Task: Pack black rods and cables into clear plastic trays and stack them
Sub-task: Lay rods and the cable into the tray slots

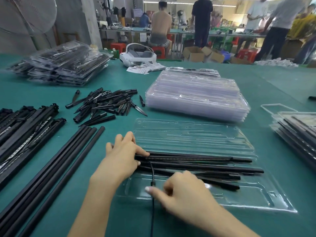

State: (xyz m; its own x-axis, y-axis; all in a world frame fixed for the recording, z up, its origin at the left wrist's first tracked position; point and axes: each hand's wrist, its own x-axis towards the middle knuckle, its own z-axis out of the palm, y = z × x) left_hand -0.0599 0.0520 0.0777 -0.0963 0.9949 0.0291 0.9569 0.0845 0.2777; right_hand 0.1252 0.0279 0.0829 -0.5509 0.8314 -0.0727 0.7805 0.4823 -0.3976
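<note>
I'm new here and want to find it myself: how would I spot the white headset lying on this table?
Start from the green table and look to its far edge, beyond the heap of short black spikes. There, between the pile of packed trays at far left and the stack of empty clear trays, sits the white headset. It is the only white, rounded, strapped object; everything near it is black or clear.
</note>
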